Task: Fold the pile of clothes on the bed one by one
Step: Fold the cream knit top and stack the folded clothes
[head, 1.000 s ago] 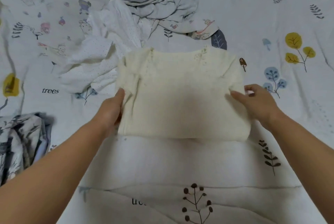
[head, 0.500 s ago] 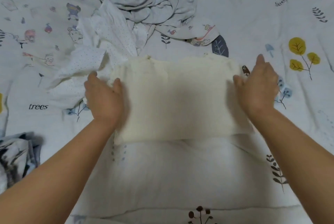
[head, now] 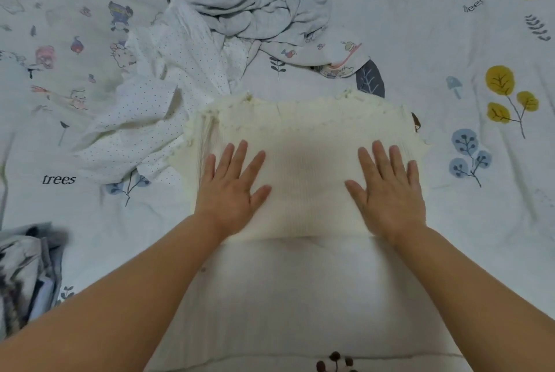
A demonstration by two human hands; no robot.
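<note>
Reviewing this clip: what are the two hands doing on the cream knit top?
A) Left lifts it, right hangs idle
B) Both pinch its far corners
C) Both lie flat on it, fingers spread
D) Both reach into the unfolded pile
C: the left hand and right hand lie palm-down, fingers straight and spread, on the folded cream knit top.

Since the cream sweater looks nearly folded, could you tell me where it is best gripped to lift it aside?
Probably by its two short side edges, one hand from each side. The cream sweater lies as a flat wide rectangle, with the left hand and right hand pressing flat on top near those ends. Sliding fingers under both edges should keep the layers together; the white dotted garment crowds the left edge.
</note>
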